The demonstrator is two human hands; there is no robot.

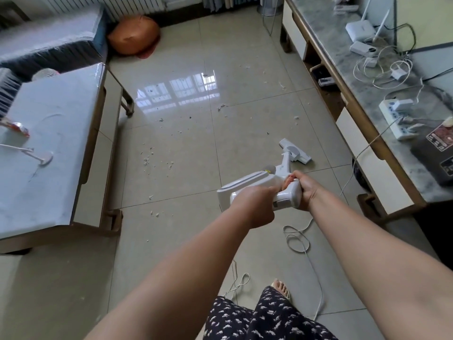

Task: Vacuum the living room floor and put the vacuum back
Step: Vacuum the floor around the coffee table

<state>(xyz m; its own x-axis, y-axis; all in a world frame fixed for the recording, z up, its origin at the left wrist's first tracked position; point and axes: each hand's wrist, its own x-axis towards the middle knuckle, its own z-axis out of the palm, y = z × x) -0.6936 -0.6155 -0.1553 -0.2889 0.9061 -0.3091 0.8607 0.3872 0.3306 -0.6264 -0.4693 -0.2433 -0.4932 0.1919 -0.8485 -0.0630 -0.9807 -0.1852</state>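
A white stick vacuum (252, 184) slants down to the tiled floor (186, 69), its floor head (295, 152) resting flat on a tile near the right-hand cabinet. My right hand (307, 190) grips the vacuum's handle from the right. My left hand (252, 207) holds the rear of the vacuum body, fingers curled round it. White scraps and dark crumbs (159, 163) lie scattered over the tiles ahead and to the left of the floor head. The vacuum's white cord (297, 238) loops on the floor below my hands.
A low coffee table (49, 148) stands at the left, a sofa (49, 42) behind it. A long marble-topped cabinet (362, 99) with cables and a power strip (397, 119) runs along the right. An orange cushion (133, 35) lies at the far wall. My foot (282, 289) stands by the cord.
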